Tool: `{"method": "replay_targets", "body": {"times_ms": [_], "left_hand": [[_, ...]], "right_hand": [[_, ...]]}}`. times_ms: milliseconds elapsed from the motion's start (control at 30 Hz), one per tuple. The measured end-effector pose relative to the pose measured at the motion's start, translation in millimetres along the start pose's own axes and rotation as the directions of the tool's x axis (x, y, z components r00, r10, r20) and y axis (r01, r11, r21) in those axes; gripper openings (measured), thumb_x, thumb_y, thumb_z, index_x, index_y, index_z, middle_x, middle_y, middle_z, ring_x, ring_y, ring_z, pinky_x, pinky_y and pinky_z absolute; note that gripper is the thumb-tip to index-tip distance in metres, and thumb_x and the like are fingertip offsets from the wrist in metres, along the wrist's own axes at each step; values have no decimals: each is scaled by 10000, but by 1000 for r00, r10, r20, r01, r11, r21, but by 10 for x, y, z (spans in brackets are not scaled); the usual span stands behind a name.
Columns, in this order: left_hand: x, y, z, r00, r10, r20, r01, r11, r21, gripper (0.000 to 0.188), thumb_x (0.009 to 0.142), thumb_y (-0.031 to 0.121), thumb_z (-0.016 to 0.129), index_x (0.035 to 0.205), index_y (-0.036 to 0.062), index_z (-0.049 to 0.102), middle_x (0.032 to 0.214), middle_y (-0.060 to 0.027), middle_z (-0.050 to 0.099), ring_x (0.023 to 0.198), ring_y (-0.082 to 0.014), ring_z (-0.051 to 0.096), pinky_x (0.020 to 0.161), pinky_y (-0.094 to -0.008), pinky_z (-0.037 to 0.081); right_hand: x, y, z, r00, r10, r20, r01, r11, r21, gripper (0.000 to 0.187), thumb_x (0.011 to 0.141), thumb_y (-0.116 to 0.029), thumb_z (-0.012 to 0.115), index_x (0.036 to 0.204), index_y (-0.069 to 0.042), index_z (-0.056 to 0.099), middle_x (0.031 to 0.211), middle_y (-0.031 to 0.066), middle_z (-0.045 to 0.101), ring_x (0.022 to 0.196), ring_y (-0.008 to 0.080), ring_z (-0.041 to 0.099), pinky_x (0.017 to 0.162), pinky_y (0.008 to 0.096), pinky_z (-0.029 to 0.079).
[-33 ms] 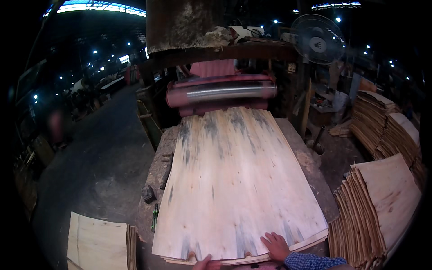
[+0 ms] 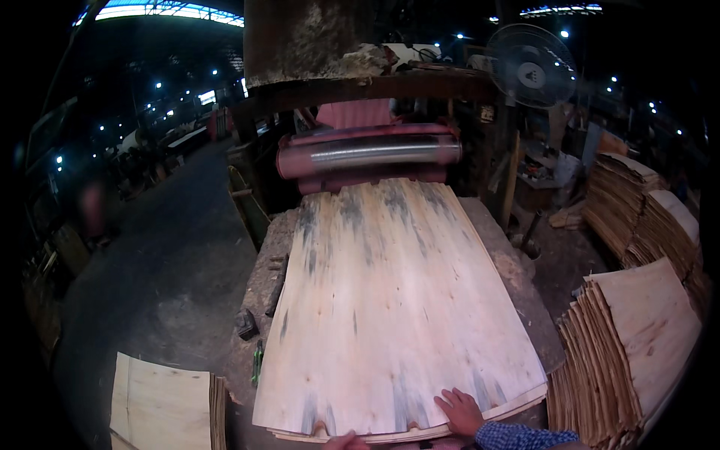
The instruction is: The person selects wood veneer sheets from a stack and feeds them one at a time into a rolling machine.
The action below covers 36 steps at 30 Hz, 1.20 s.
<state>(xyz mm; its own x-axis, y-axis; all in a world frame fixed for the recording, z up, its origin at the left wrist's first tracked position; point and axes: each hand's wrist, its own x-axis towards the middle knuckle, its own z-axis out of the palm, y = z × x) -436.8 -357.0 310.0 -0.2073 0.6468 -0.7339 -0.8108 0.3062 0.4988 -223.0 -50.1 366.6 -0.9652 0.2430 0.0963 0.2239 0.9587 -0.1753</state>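
Note:
A stack of pale wood veneer sheets (image 2: 397,300) with grey-blue streaks lies on the table in front of me. My right hand (image 2: 460,412) rests open on the top sheet near its near edge, fingers spread, with a blue checked sleeve (image 2: 521,435) behind it. My left hand (image 2: 347,442) is at the near edge of the stack, left of the right hand. It is partly cut off by the lower border; its visible fingers look stretched out, and nothing shows in them. Slightly uneven sheet edges show below the top sheet.
Beyond the stack stands a roller machine with a shiny metal roller (image 2: 375,153) and pink-stained parts. Veneer piles (image 2: 600,360) stand at the right, another pile (image 2: 161,405) at lower left. A black block (image 2: 246,324) and green tool (image 2: 257,364) lie left; a fan (image 2: 531,66) stands behind.
My left hand has slipped slightly down, away from the top sheet's near edge. The right hand and the veneer stack stay where they were.

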Motion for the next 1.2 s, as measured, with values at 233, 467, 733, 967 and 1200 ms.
{"method": "replay_targets", "body": {"times_ms": [233,467,733,967,1200], "left_hand": [[-572,1006,-259,717,526,-458,-628,772,-97,278,984,226,529,1063,-22,628,929,-119,676,752,-157,641,632,-269,535],[-110,2322,-1767,155,557,-816,-779,577,246,133,905,236,650,888,108,620,741,40,515,667,-53,462,550,-233,359],[1415,4040,-3177,487,576,-656,-665,732,150,322,874,309,701,1028,27,679,830,-35,648,660,-128,576,586,-294,458],[1426,4046,-3565,578,623,-527,-579,769,273,364,842,326,736,987,-6,707,958,-102,703,804,-182,654,728,-326,517],[1474,3837,-3692,520,637,-570,-532,763,367,505,852,341,731,1106,-83,629,1007,-136,670,866,-202,633,770,-352,519]], "right_hand": [[479,388,29,982,-61,179,36,990,139,600,823,-414,671,1334,-131,534,1410,151,470,1278,379,445,1026,522,376],[2318,662,813,956,284,-67,-285,958,-7,602,876,-387,621,1370,-73,481,1446,187,439,1371,389,336,1101,556,252],[2494,659,767,889,427,-163,-445,891,-94,615,880,-244,593,1432,-67,386,1518,194,307,1423,415,228,1117,589,196],[2541,676,867,889,408,-208,-437,891,-120,639,852,-275,609,1420,-73,398,1504,191,333,1413,410,252,1119,584,204],[2574,578,752,862,437,-256,-459,888,-32,611,810,-402,663,1334,-124,515,1420,151,425,1345,412,329,1072,620,252]]}}
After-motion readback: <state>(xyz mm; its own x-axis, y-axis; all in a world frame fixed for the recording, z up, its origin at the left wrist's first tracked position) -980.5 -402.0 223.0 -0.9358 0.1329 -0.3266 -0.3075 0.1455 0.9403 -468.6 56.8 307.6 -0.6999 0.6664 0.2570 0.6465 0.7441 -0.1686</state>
